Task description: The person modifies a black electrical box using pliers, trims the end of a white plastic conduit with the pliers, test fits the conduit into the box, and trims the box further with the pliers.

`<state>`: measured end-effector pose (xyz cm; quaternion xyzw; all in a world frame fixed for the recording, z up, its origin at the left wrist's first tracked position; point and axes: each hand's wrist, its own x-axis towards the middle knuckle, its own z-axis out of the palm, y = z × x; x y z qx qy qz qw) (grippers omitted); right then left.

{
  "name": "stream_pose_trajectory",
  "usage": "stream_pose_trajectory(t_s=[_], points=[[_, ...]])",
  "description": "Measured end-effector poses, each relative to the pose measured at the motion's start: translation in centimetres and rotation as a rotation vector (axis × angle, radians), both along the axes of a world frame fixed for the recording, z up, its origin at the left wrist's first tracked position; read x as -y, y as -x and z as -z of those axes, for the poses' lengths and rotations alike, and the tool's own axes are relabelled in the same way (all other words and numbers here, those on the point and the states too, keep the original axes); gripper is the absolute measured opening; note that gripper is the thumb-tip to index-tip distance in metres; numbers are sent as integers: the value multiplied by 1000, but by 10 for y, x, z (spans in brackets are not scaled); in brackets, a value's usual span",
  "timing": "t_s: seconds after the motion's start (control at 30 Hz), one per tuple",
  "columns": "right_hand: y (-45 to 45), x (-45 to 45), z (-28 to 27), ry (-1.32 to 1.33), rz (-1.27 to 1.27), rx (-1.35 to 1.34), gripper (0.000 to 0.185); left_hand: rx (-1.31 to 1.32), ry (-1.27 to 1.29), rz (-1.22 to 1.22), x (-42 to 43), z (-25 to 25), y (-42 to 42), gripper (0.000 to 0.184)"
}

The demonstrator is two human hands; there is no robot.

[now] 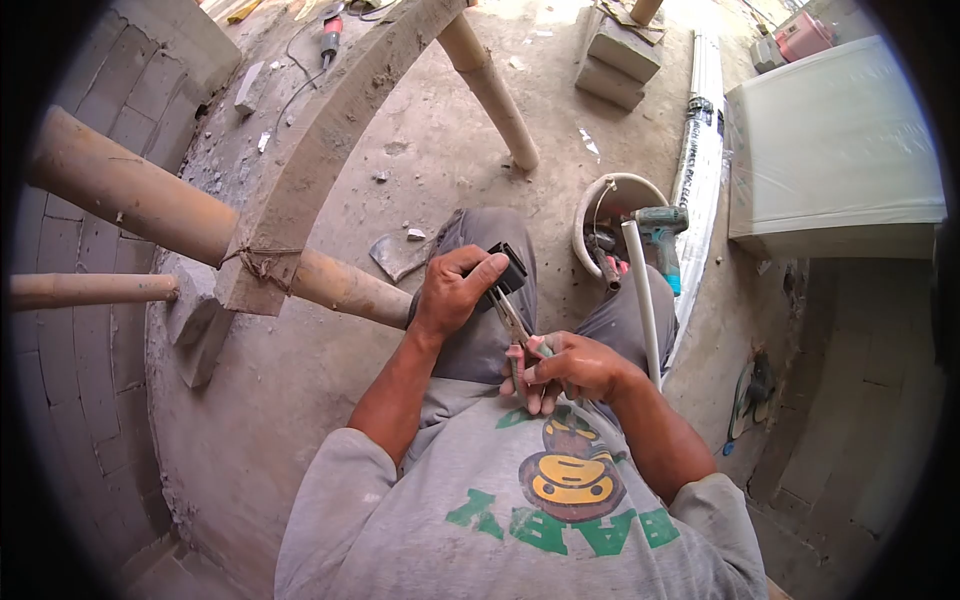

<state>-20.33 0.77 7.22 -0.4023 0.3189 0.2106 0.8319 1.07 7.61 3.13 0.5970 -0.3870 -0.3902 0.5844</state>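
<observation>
My left hand (452,290) is closed around a small black box-like piece (512,268), thumb on its near edge. Long-nose pliers (510,316) with worn pink-and-green handles are in my right hand (575,365). Their jaws reach up to the black piece; whether they grip it I cannot tell, as its lower side is partly hidden by my left hand. Both hands are over my lap, just above the grey shirt. A white pipe (643,300) stands slanted beside my right forearm.
A bucket (623,186) of tools and a teal drill (660,235) are by my right knee. Wooden poles (150,190) and a rough board (310,150) cross on the left. Wrapped white pipes (697,170) and a covered box (840,140) stand right.
</observation>
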Motion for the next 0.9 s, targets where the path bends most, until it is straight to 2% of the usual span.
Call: stream_pose_trajectory(t_s=[0.4, 0.5, 0.6, 0.8, 0.9], points=[[-3, 0, 3, -35, 45, 19, 26, -31, 30, -55, 3, 2, 2, 29], [-6, -1, -2, -10, 92, 11, 25, -71, 37, -52, 3, -3, 4, 38], [-5, -1, 6, -6, 64, 29, 28, -74, 39, -37, 2, 4, 0, 29], [-2, -1, 7, 19, 63, 13, 30, -120, 6, -32, 3, 4, 3, 31], [0, -1, 8, 58, 46, 13, 28, -193, -25, -25, 4, 2, 9, 38]])
